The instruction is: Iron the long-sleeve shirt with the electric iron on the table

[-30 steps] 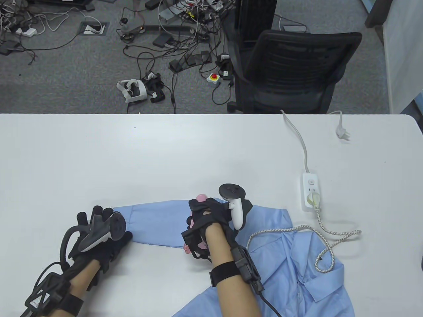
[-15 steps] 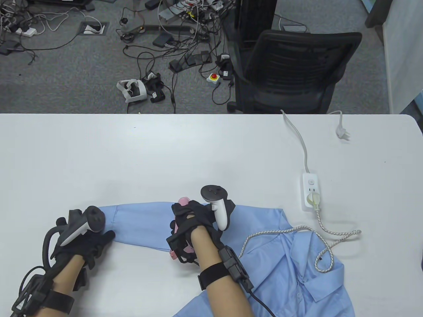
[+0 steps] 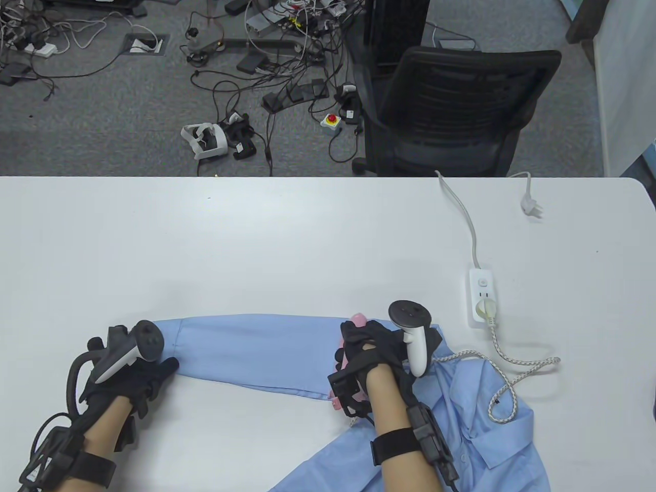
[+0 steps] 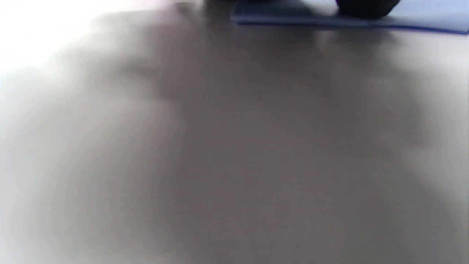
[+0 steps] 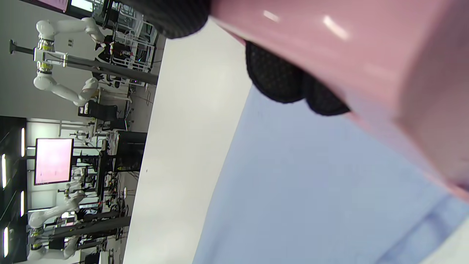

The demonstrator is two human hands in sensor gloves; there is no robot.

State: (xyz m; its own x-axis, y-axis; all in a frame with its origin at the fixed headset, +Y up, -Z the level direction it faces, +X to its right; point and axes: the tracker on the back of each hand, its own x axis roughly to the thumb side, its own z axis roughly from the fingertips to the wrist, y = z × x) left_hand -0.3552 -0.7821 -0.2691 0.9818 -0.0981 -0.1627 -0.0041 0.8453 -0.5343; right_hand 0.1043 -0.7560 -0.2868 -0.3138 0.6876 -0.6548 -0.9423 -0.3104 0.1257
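Table view: we see the broad white bench [image 3: 287, 230] filling the lower two-thirds of the frame, with a grey carpeted floor [image 3: 92, 128] strewn with cables and a black mesh office chair [image 3: 451, 107] beyond its far edge. On the near part of the bench lies the light-blue long-sleeve cotton shirt [image 3: 476, 410], its body bunched at the lower right and one sleeve [image 3: 251, 348] stretched flat toward the left. We note our right hand [image 3: 371, 353], in a black sensor glove, wrapped around the handle of the pink plastic electric iron [image 3: 353, 328], which rests on the sleeve where it joins the shirt body; in the right wrist view the iron's pink shell [image 5: 366, 55] fills the upper right, gloved fingertips [image 5: 278, 84] curl under it, and the blue cloth [image 5: 311, 190] lies directly below. Our left hand [image 3: 130, 374], also gloved, rests on the cuff end of the sleeve with the fingers laid out and grasping nothing; the left wrist view is heavily blurred, showing only the bench surface [image 4: 234, 146] and a thin strip of blue fabric [image 4: 329, 20] at the top. A braided white cord [image 3: 512, 379] loops across the shirt from the iron to the white power strip [image 3: 483, 300] at right, whose own cable ends in an unplugged white plug [image 3: 530, 206].
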